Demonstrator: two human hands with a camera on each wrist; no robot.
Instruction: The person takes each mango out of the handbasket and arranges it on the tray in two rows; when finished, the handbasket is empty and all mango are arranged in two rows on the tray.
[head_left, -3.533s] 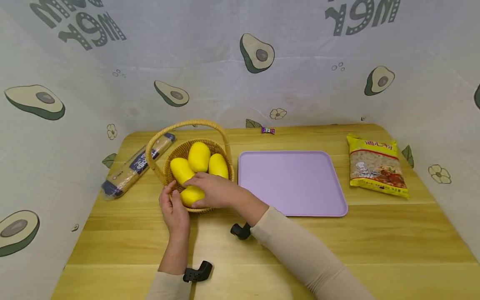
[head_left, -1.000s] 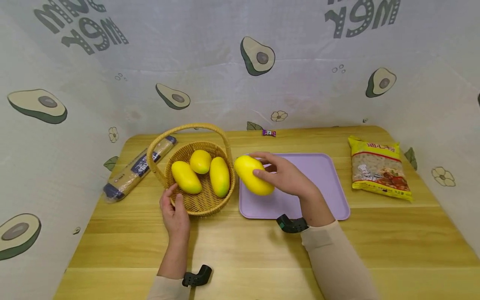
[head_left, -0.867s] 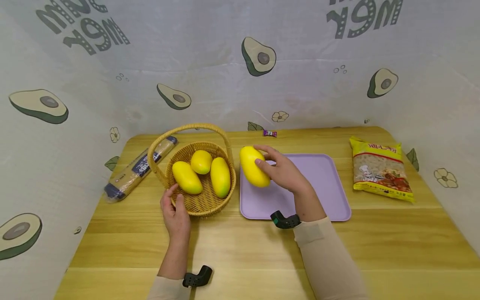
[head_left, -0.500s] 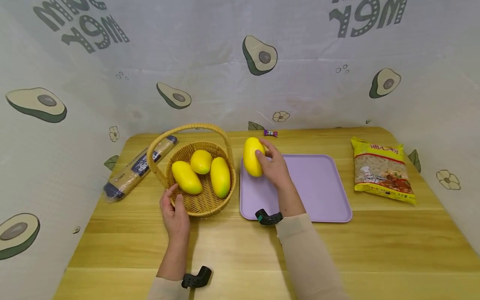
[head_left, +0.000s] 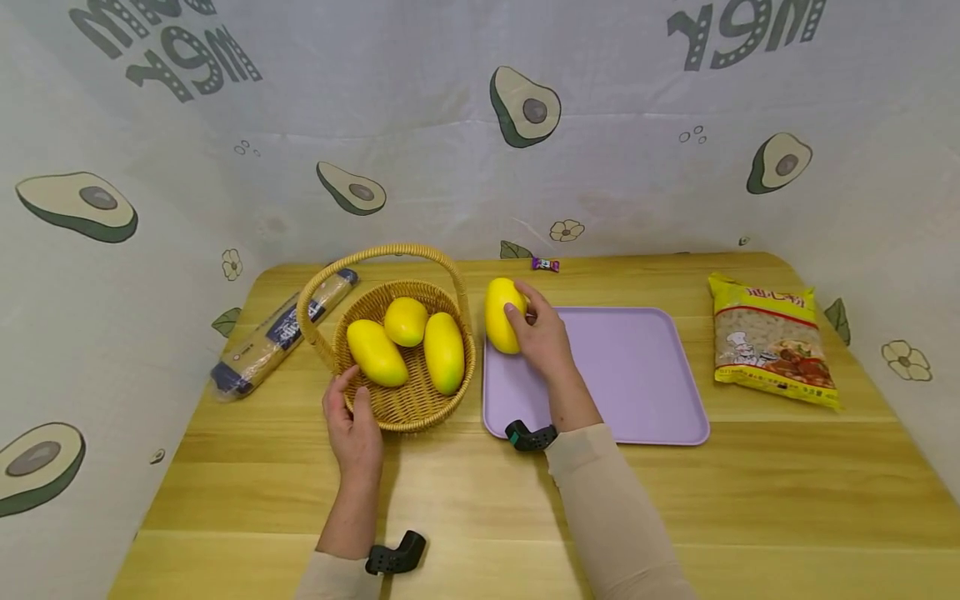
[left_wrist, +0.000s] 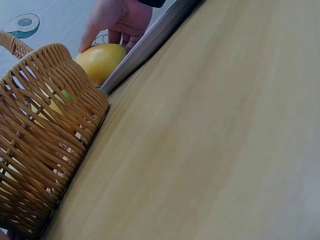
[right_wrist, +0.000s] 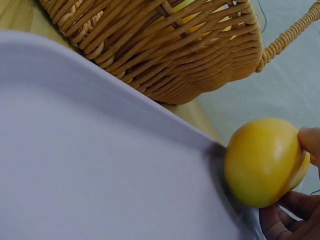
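My right hand (head_left: 545,333) holds a yellow mango (head_left: 505,315) between thumb and fingers at the far left corner of the lilac tray (head_left: 615,375). In the right wrist view the mango (right_wrist: 265,162) sits close against the tray's corner; whether it bears on the tray I cannot tell. Left of the tray stands a wicker basket (head_left: 408,410) with a tall handle. Inside lie a left mango (head_left: 377,353), a back mango (head_left: 406,322) and a right mango (head_left: 444,354). My left hand (head_left: 356,433) rests against the basket's front left rim, fingers relaxed.
A long pack of pasta (head_left: 281,333) lies behind the basket's left side. A yellow bag of pasta (head_left: 772,342) lies at the far right. Near the table's back edge is a small purple wrapped candy (head_left: 545,264). Patterned cloth (head_left: 442,125) hangs around the table.
My right hand has taken the mango out of the basket and carried it over the tray, then back to its far left corner. The left hand has stayed at the basket.
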